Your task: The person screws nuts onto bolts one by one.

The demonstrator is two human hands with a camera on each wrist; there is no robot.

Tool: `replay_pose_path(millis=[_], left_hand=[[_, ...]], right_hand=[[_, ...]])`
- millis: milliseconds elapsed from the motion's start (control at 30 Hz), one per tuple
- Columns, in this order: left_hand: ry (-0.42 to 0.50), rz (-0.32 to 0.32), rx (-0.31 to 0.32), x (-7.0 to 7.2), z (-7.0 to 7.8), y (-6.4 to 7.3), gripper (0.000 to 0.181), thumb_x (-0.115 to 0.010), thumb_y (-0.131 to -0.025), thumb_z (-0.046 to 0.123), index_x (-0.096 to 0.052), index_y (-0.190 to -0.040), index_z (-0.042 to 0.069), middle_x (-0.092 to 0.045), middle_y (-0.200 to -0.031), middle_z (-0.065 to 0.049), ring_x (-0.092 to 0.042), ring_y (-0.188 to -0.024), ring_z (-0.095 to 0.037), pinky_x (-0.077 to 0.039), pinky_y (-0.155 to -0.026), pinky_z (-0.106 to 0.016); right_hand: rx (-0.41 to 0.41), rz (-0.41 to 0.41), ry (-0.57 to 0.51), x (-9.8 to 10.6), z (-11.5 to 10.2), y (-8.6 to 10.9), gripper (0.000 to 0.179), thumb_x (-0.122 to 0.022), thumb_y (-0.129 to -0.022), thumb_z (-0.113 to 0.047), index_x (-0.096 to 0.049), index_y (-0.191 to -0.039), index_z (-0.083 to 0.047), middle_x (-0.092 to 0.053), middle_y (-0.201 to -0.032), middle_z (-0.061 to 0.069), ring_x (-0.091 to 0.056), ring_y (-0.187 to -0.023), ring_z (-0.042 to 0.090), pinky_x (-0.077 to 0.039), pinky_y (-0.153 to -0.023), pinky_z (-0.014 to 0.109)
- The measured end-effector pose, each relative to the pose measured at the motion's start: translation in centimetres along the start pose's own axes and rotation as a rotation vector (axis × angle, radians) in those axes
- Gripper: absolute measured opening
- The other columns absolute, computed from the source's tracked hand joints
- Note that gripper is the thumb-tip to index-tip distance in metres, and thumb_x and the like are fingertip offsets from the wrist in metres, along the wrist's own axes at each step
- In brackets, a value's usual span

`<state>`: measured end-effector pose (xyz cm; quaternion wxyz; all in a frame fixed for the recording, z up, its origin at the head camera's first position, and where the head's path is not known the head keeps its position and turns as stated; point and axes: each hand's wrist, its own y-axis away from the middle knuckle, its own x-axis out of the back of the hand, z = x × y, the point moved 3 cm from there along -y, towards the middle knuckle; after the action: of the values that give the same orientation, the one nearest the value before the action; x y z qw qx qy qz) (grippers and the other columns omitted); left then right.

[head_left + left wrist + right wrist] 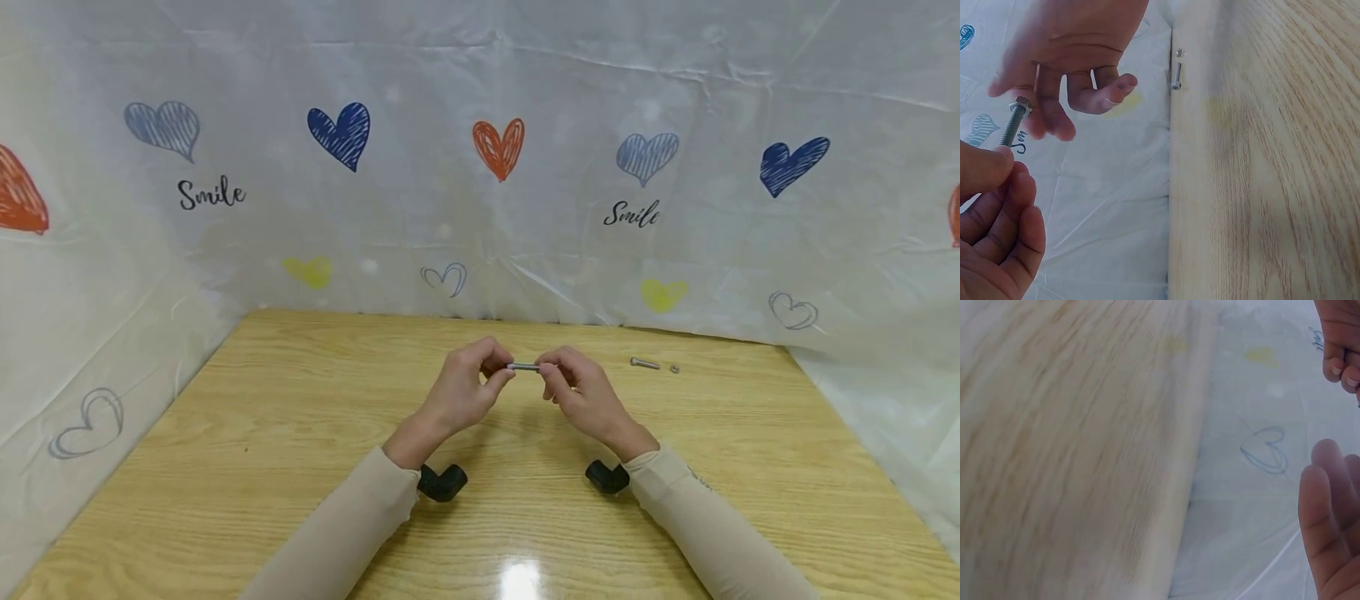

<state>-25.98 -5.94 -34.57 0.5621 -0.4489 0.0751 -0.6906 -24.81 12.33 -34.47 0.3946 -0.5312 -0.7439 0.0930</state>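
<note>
My left hand (463, 390) pinches a metal bolt (525, 367) between thumb and fingertips, holding it sideways above the table. In the left wrist view the threaded shank (1012, 128) rises from the left thumb and fingers, and a hex nut (1020, 105) sits around its upper end. The bolt's other end is hidden in the left fingers. My right hand (583, 398) has thumb and index finger at the nut end, its other fingers loosely bent. Motion blurs this hand in the left wrist view. The right wrist view shows only some right fingers (1319, 500), without the nut.
A second bolt (645, 363) lies near the table's back right, with a small nut (675, 368) beside it. The wooden table (300, 400) ends at a white sheet (420, 200) printed with hearts. Black wrist devices (444, 483) hang under both sleeves.
</note>
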Motion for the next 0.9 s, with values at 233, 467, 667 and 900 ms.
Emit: replay_pose_path(millis=[233,467,667,900], left_hand=[[0.012,-0.009,0.013,-0.1,-0.2,0.0,0.01,-0.067,-0.088,0.0,-0.061,-0.092,0.007,-0.063,-0.082,0.001,-0.059,-0.069,-0.008,-0.052,-0.063,-0.028],[0.009,-0.008,0.005,0.0,-0.2,0.2,0.01,-0.068,-0.088,0.001,-0.061,-0.092,0.007,-0.063,-0.081,0.001,-0.059,-0.07,-0.008,-0.052,-0.065,-0.027],[0.005,-0.019,-0.007,-0.1,0.0,0.1,0.009,-0.067,-0.088,0.001,-0.061,-0.092,0.006,-0.063,-0.082,0.001,-0.059,-0.071,-0.008,-0.051,-0.065,-0.024],[-0.005,-0.021,-0.011,-0.1,-0.1,0.1,0.008,-0.067,-0.088,0.001,-0.061,-0.092,0.006,-0.063,-0.082,0.0,-0.059,-0.071,-0.008,-0.052,-0.064,-0.025]], right_hand=[[0.05,-0.006,-0.019,-0.1,-0.1,0.0,0.024,-0.061,-0.09,0.005,-0.052,-0.112,0.003,-0.061,-0.088,0.017,-0.06,-0.063,0.024,-0.05,-0.056,0.032],[0.044,-0.013,-0.029,-0.5,2.0,0.0,0.008,-0.052,-0.098,-0.003,-0.057,-0.104,-0.005,-0.058,-0.075,0.006,-0.059,-0.059,0.022,-0.047,-0.051,0.029],[0.001,-0.008,-0.022,0.0,0.6,0.0,0.012,-0.053,-0.096,0.0,-0.057,-0.108,-0.001,-0.059,-0.083,0.014,-0.06,-0.061,0.025,-0.051,-0.056,0.03],[0.025,-0.022,-0.021,0.2,-0.3,-0.1,0.024,-0.06,-0.09,0.006,-0.05,-0.112,0.003,-0.06,-0.091,0.016,-0.062,-0.064,0.024,-0.051,-0.057,0.032]])
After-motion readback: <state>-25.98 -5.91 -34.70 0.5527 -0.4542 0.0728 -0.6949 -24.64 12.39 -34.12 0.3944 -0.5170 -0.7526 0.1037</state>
